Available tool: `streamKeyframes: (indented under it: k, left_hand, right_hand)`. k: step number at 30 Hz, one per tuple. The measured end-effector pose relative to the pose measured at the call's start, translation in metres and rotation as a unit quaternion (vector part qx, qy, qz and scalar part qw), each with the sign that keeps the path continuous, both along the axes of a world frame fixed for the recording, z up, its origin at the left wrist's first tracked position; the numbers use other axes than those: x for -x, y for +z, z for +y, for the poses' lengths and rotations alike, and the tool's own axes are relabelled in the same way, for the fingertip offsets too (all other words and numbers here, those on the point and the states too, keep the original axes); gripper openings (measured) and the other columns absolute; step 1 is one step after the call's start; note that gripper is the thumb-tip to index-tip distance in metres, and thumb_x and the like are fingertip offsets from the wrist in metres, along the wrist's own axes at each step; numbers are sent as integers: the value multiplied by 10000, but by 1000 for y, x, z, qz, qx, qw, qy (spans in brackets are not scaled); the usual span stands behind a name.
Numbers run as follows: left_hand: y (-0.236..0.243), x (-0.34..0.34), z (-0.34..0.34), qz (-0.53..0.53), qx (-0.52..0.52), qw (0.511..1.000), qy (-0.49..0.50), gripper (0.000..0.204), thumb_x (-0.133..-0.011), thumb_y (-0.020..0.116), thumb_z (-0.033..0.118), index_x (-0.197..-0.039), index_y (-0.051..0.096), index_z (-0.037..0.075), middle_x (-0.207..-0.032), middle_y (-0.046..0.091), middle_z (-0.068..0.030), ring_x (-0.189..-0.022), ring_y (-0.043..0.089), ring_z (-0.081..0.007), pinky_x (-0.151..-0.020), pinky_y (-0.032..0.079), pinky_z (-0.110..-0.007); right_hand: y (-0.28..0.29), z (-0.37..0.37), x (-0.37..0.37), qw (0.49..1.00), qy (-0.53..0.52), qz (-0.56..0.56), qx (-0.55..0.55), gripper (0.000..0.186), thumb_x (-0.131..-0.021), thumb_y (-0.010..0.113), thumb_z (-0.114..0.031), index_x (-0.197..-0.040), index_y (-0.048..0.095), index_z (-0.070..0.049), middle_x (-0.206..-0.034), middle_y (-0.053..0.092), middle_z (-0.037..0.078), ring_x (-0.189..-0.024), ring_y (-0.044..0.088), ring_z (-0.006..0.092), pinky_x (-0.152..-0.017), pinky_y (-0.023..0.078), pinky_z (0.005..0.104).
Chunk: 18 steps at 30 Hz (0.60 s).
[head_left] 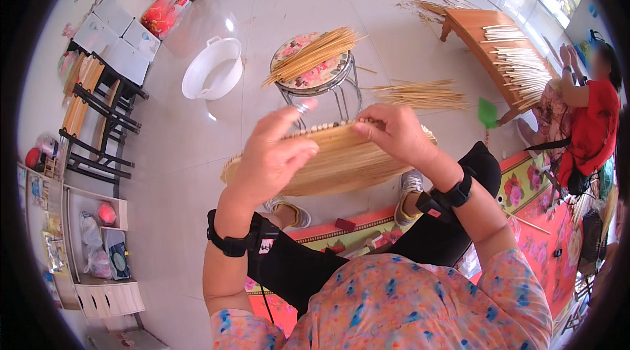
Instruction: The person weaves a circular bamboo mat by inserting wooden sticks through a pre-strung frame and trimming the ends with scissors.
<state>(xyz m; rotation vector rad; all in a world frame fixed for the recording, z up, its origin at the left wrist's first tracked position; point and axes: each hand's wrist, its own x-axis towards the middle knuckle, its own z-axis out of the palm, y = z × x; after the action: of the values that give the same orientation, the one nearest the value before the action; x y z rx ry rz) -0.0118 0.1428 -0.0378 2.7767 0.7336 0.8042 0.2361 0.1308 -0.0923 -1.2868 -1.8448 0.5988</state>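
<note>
A wide, flat sheet of straw-coloured stalks (348,169) hangs before me above my knees, with a row of pale knobbly ends along its upper edge. My right hand (397,133) pinches that upper edge right of the middle, thumb in front and fingers bent behind. At the left part of the sheet is my left hand (275,150), slightly blurred. Its thumb and fingers are spread apart and no stalk shows between them. Just beyond both hands, a round stool with a floral seat (303,81) carries a bundle of thin straw stalks (315,56).
A white plastic tub (213,69) stands left of the stool; more stalks (423,95) lie on the floor to its right. Pale sticks cover part of a low wooden table (469,38), beside a seated person in red (590,120). A floral mat (535,245) lies under me.
</note>
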Motion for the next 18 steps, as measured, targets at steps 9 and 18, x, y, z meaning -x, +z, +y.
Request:
streamKeyframes:
  k: [9,18]
  left_hand:
    - [-11,26,-14,-242,88,942,217,109,-833,639,-48,-934,675,-25,-826,594,-70,-690,561,-103,-601,438,-221]
    - [-32,-43,12,-158,-17,972,173,163,-765,705,12,-926,682,27,-768,589,-71,-652,592,-217,-566,462,-308]
  right_hand:
    - [-25,26,-10,991,-133,20,-22,317,-817,699,-378,-814,702,-61,-648,628,102,-583,606,263,-546,461,353]
    - [-22,20,1,988,-142,-9,-56,302,-847,682,-329,-822,684,-28,-611,586,83,-520,537,180,-504,417,297]
